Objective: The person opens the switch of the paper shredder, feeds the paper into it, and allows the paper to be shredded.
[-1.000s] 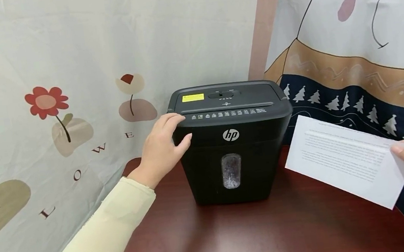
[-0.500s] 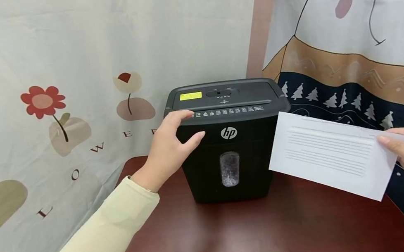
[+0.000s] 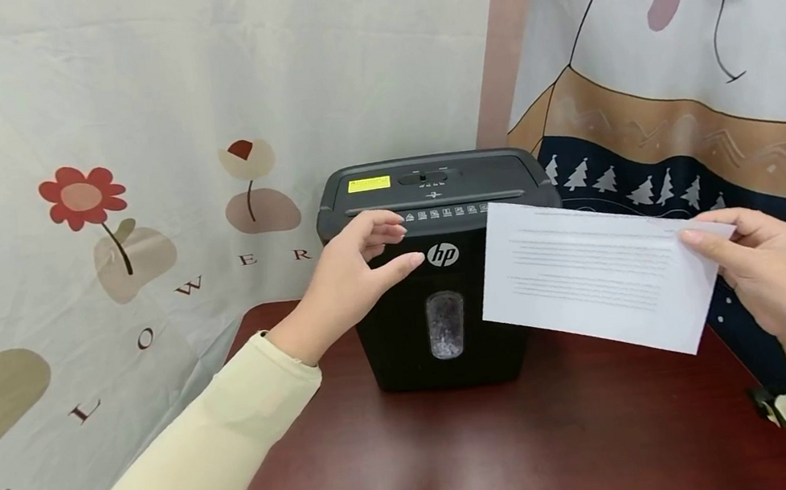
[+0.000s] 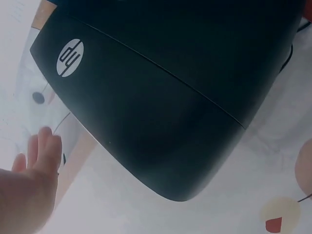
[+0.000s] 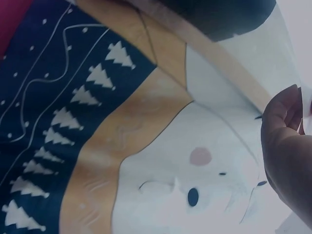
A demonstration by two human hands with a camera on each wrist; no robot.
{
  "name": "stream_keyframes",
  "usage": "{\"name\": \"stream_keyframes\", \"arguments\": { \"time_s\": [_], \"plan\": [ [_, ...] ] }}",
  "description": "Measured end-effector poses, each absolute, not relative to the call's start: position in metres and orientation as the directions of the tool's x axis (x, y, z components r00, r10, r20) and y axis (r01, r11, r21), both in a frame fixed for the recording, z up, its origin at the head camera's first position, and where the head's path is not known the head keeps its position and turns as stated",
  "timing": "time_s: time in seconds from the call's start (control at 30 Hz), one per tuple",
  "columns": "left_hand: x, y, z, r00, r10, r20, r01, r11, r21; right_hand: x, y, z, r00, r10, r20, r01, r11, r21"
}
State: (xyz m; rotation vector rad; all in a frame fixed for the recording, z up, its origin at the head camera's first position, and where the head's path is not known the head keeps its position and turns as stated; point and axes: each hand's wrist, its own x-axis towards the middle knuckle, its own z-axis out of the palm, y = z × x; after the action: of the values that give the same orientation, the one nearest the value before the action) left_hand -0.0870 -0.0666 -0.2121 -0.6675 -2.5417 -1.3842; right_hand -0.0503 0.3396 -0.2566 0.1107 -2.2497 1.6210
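Observation:
A black HP paper shredder (image 3: 401,317) stands upright on the table, its feed slot (image 3: 435,203) running across the top. My right hand (image 3: 774,266) pinches a printed sheet of paper (image 3: 586,279) at its upper right corner, between thumb and fingers. The sheet's left end overlaps the shredder's front right side in the head view. In front of the shredder's upper left front is my left hand (image 3: 359,269), thumb and fingers spread apart with nothing between them. The left wrist view shows that hand (image 4: 36,185) beside the shredder's body (image 4: 146,107).
The dark red-brown table (image 3: 504,451) reaches toward me. Behind it hangs a pale cloth (image 3: 357,55) with flowers and letters. A second cloth with white trees (image 3: 642,191) on navy hangs at the right. A clear window (image 3: 447,325) in the shredder shows pale scraps inside.
My right hand has carried the sheet leftward, from beside the shredder to overlapping its front. The left hand has shifted right, from the shredder's left edge toward the logo.

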Motion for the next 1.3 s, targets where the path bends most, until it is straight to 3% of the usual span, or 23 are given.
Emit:
{"name": "stream_keyframes", "arguments": {
  "time_s": [0.23,0.67,1.13,1.3],
  "plan": [
    [-0.092,-0.062,-0.21,-0.912,0.316,0.261,0.38,0.415,0.827,-0.066,0.317,-0.244,-0.936,0.034,0.35,-0.345,0.103,-0.933],
    [-0.095,-0.059,-0.2,-0.936,0.285,0.206,0.319,0.443,0.838,-0.084,0.272,-0.221,-0.929,-0.036,0.369,-0.37,0.156,-0.916],
    [-0.102,-0.067,-0.187,-0.946,0.214,0.244,0.321,0.51,0.798,-0.1,0.248,-0.207,-0.91,-0.119,0.398,-0.407,0.065,-0.911],
    [-0.102,-0.071,-0.176,-0.942,0.206,0.266,0.336,0.542,0.771,-0.103,0.244,-0.196,-0.906,-0.089,0.414,-0.423,0.154,-0.893]
  ]
}}
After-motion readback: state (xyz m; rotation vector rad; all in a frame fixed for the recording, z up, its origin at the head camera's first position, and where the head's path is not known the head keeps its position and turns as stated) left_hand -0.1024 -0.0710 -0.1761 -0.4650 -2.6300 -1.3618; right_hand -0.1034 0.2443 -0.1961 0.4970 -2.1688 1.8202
